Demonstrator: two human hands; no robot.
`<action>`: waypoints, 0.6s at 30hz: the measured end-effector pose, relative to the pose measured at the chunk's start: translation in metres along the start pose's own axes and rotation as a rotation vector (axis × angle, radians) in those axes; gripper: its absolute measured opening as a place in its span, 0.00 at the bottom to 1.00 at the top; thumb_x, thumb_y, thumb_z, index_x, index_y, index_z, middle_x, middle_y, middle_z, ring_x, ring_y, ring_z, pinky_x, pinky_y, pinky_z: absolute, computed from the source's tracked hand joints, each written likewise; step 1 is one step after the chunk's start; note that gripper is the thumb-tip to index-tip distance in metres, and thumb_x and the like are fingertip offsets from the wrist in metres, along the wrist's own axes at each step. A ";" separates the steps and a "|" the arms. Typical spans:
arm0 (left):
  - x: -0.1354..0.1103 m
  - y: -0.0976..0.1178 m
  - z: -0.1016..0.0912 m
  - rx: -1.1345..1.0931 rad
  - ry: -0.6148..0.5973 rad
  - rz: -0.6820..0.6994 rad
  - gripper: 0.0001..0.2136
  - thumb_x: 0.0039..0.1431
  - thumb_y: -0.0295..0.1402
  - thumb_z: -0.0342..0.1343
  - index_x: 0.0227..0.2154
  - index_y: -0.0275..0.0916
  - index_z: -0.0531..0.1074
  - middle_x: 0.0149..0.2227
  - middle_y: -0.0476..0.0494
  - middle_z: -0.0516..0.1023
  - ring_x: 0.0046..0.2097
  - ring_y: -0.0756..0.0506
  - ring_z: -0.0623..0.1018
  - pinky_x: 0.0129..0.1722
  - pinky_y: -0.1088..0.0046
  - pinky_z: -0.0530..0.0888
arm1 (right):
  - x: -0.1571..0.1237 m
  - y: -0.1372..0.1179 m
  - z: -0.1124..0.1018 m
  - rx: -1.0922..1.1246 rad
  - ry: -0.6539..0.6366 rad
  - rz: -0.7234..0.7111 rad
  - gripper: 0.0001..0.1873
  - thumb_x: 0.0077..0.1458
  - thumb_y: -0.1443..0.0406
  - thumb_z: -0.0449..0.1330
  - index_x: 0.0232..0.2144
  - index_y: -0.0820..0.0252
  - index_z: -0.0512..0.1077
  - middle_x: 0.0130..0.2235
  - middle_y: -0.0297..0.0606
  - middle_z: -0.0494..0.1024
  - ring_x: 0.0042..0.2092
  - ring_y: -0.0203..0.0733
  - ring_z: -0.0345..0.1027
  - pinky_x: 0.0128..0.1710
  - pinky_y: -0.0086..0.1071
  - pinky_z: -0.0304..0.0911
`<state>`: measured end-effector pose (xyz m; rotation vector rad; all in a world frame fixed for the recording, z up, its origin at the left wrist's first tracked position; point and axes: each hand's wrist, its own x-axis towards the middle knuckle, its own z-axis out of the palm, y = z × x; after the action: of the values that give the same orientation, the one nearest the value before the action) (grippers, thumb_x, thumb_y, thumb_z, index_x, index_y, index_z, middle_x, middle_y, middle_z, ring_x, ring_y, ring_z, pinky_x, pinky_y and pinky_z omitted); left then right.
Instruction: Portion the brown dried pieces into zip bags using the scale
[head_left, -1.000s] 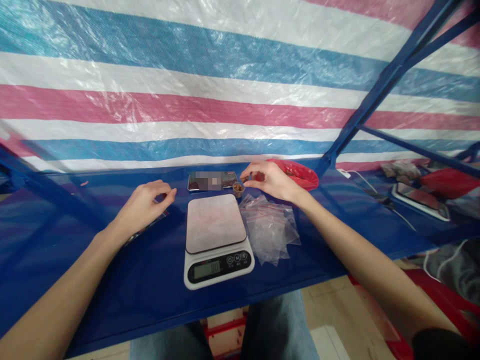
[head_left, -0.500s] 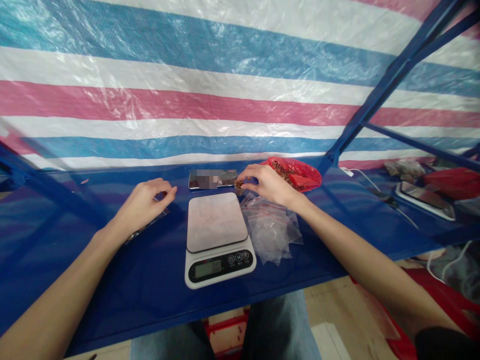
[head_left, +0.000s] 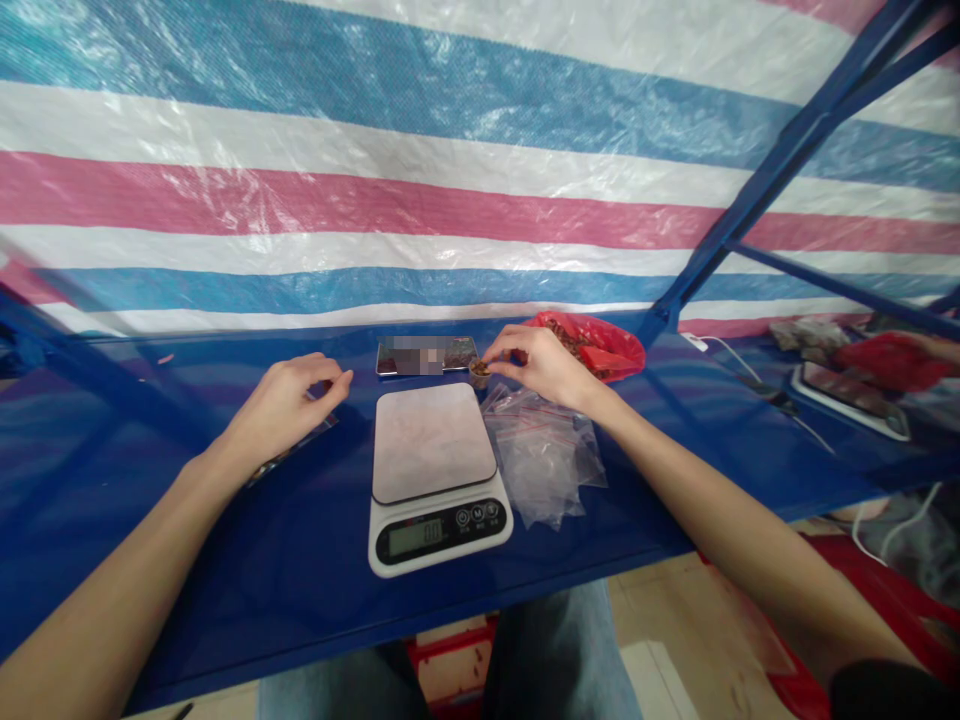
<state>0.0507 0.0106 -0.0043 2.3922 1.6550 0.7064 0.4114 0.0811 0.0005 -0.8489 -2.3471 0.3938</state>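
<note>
My right hand (head_left: pixel 536 362) has its thumb and fingertips close together at the right rim of a small cup (head_left: pixel 478 379) holding brown bits. Whether they grip the rim or a small piece is too small to tell. Just behind that hand lies an open red bag (head_left: pixel 619 350) of similar brown pieces. My left hand (head_left: pixel 296 395) rests on the table left of the scale, loosely curled, thumb apart from the fingers, holding nothing visible. Partly under its wrist is a flat clear packet (head_left: pixel 300 445). Between my hands stands a white kitchen scale (head_left: pixel 431 450), its platform bare and its display near 0.0.
Clear zip bags (head_left: pixel 544 460) lie in a loose pile right of the scale. Behind the scale is a phone (head_left: pixel 390 360). The blue table (head_left: pixel 300 590) backs onto a striped tarp (head_left: pixel 450 220). Farther right, another person's hand (head_left: pixel 943 350) is by a red bag and another scale (head_left: pixel 855 400).
My right fingertips have shifted slightly right, from over the cup to its rim, leaving more of the cup showing. Another person's hand has appeared at the far right. My left hand stays put.
</note>
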 end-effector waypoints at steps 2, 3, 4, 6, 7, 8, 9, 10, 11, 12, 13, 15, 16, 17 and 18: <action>0.000 0.000 0.000 -0.001 0.000 -0.003 0.21 0.70 0.44 0.47 0.25 0.39 0.72 0.29 0.45 0.75 0.33 0.45 0.73 0.38 0.69 0.67 | -0.001 0.000 0.002 0.008 0.012 0.011 0.06 0.62 0.68 0.66 0.38 0.58 0.84 0.38 0.40 0.84 0.37 0.43 0.77 0.42 0.37 0.69; 0.000 0.000 0.000 -0.002 -0.001 -0.004 0.21 0.70 0.45 0.47 0.25 0.39 0.72 0.29 0.45 0.75 0.34 0.45 0.73 0.38 0.69 0.67 | -0.003 -0.001 0.003 0.020 0.036 0.019 0.06 0.61 0.68 0.66 0.38 0.58 0.84 0.38 0.40 0.84 0.38 0.43 0.77 0.42 0.37 0.69; 0.000 -0.001 0.000 -0.003 0.000 -0.002 0.21 0.70 0.45 0.47 0.25 0.39 0.72 0.29 0.44 0.75 0.34 0.45 0.73 0.39 0.69 0.67 | -0.004 -0.001 0.002 0.036 0.070 0.030 0.06 0.61 0.68 0.66 0.39 0.58 0.84 0.39 0.40 0.85 0.38 0.44 0.77 0.42 0.37 0.70; -0.001 -0.001 -0.001 -0.004 0.004 0.000 0.21 0.70 0.45 0.47 0.25 0.39 0.72 0.30 0.44 0.76 0.34 0.45 0.74 0.39 0.69 0.68 | -0.008 -0.003 0.000 0.074 0.152 0.060 0.07 0.61 0.67 0.66 0.41 0.59 0.84 0.40 0.41 0.86 0.39 0.45 0.78 0.43 0.38 0.71; -0.001 -0.001 -0.001 -0.004 0.007 0.002 0.21 0.70 0.45 0.47 0.25 0.39 0.72 0.29 0.44 0.75 0.34 0.45 0.74 0.39 0.69 0.68 | -0.010 -0.004 -0.001 0.090 0.191 0.079 0.08 0.61 0.66 0.66 0.41 0.59 0.84 0.40 0.41 0.86 0.39 0.45 0.79 0.43 0.39 0.72; -0.001 -0.001 -0.001 -0.003 0.012 0.004 0.21 0.69 0.45 0.47 0.25 0.39 0.72 0.29 0.44 0.75 0.33 0.45 0.74 0.38 0.69 0.68 | -0.012 -0.004 -0.002 0.103 0.218 0.097 0.08 0.61 0.66 0.65 0.41 0.59 0.84 0.41 0.42 0.86 0.40 0.46 0.79 0.43 0.39 0.72; 0.000 -0.001 0.000 0.000 0.018 0.007 0.21 0.69 0.46 0.47 0.24 0.39 0.72 0.29 0.45 0.75 0.33 0.45 0.74 0.38 0.69 0.68 | -0.014 -0.005 -0.002 0.110 0.230 0.112 0.08 0.61 0.66 0.65 0.40 0.59 0.84 0.41 0.42 0.87 0.40 0.46 0.80 0.43 0.39 0.73; 0.000 -0.001 0.000 0.003 0.022 0.009 0.21 0.69 0.46 0.47 0.24 0.39 0.72 0.28 0.45 0.75 0.32 0.45 0.74 0.37 0.69 0.67 | -0.015 -0.004 -0.002 0.117 0.229 0.122 0.07 0.61 0.66 0.65 0.40 0.59 0.84 0.41 0.42 0.87 0.40 0.46 0.80 0.44 0.39 0.73; 0.000 -0.002 0.000 0.005 0.027 0.013 0.22 0.69 0.47 0.47 0.24 0.40 0.71 0.28 0.45 0.75 0.32 0.45 0.74 0.37 0.69 0.67 | -0.016 -0.003 0.000 0.123 0.219 0.128 0.07 0.60 0.66 0.65 0.40 0.59 0.84 0.41 0.41 0.87 0.41 0.46 0.80 0.44 0.39 0.74; 0.000 -0.003 0.001 0.007 0.031 0.017 0.22 0.69 0.47 0.47 0.24 0.40 0.71 0.28 0.45 0.75 0.32 0.45 0.74 0.37 0.69 0.67 | -0.017 -0.001 0.002 0.131 0.204 0.130 0.07 0.60 0.66 0.66 0.40 0.59 0.84 0.41 0.41 0.87 0.40 0.46 0.80 0.43 0.38 0.74; 0.000 -0.004 0.002 0.008 0.034 0.021 0.22 0.69 0.48 0.47 0.24 0.40 0.72 0.28 0.45 0.75 0.32 0.45 0.74 0.37 0.69 0.68 | -0.016 0.001 0.005 0.140 0.191 0.130 0.08 0.59 0.66 0.66 0.40 0.59 0.84 0.40 0.41 0.87 0.40 0.46 0.80 0.43 0.38 0.74; 0.001 -0.006 0.003 0.004 0.039 0.030 0.22 0.69 0.48 0.47 0.24 0.40 0.72 0.28 0.45 0.76 0.32 0.45 0.75 0.37 0.69 0.68 | -0.013 0.006 0.009 0.157 0.192 0.130 0.08 0.58 0.67 0.67 0.40 0.60 0.83 0.38 0.40 0.87 0.38 0.45 0.80 0.42 0.37 0.73; 0.001 -0.007 0.004 0.001 0.043 0.033 0.22 0.69 0.48 0.47 0.24 0.40 0.72 0.29 0.45 0.76 0.33 0.45 0.75 0.38 0.69 0.68 | -0.012 0.007 0.011 0.159 0.207 0.131 0.08 0.57 0.67 0.67 0.40 0.60 0.83 0.37 0.40 0.86 0.38 0.45 0.80 0.41 0.37 0.73; 0.001 -0.008 0.004 -0.001 0.046 0.034 0.22 0.69 0.48 0.47 0.24 0.40 0.72 0.29 0.45 0.76 0.33 0.44 0.75 0.38 0.68 0.68 | -0.010 0.006 0.011 0.155 0.230 0.129 0.08 0.57 0.67 0.67 0.40 0.60 0.83 0.37 0.40 0.86 0.37 0.45 0.80 0.41 0.37 0.73; 0.001 -0.009 0.005 -0.003 0.048 0.033 0.22 0.69 0.48 0.47 0.24 0.40 0.73 0.29 0.45 0.76 0.33 0.44 0.75 0.38 0.68 0.68 | -0.010 0.002 0.009 0.145 0.256 0.124 0.08 0.58 0.67 0.66 0.40 0.60 0.83 0.38 0.40 0.86 0.37 0.45 0.79 0.41 0.38 0.73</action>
<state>0.0453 0.0156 -0.0118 2.4238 1.6347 0.7778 0.4130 0.0756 -0.0119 -0.9201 -2.0125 0.4709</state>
